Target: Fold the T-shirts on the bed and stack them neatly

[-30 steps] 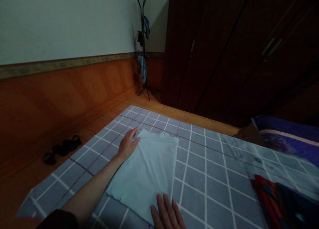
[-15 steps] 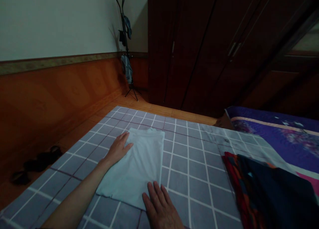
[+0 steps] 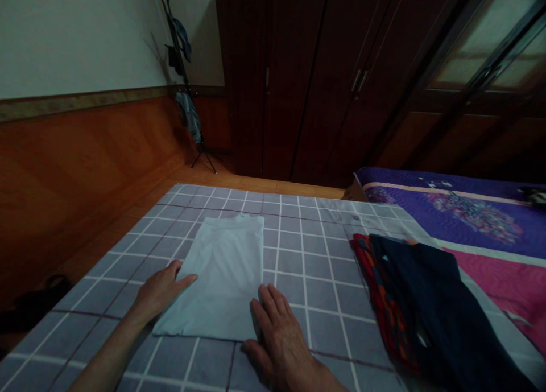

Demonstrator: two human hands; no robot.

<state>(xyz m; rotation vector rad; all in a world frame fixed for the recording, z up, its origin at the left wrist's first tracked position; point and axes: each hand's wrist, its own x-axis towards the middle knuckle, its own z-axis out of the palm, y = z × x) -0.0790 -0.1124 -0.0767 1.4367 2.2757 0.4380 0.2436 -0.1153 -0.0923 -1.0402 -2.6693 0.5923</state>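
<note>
A pale, folded piece of clothing (image 3: pixel 222 278) lies flat on a grey checked bedspread (image 3: pixel 324 289), with soft creases across its middle. At its left edge is my left hand (image 3: pixel 164 287), thumb stretched over the fabric and the fingers along the border, holding nothing. My right hand (image 3: pixel 281 338) rests by the lower right corner, fingers extended and touching or just beside the edge; which of the two I cannot tell. To the right, a stack of folded clothes (image 3: pixel 430 301) has dark navy on top and red-orange patterned fabric beneath.
Beyond the bed's far edge stand a dark wooden wardrobe (image 3: pixel 298 85) and a coat stand (image 3: pixel 181 67) with garments on it. A purple floral cover (image 3: pixel 452 204) lies at the right. Dark items (image 3: pixel 38 301) sit on the floor at left.
My left hand has slid from the upper left edge of the garment down toward me. My right hand has shifted slightly up its right edge. The view has turned right.
</note>
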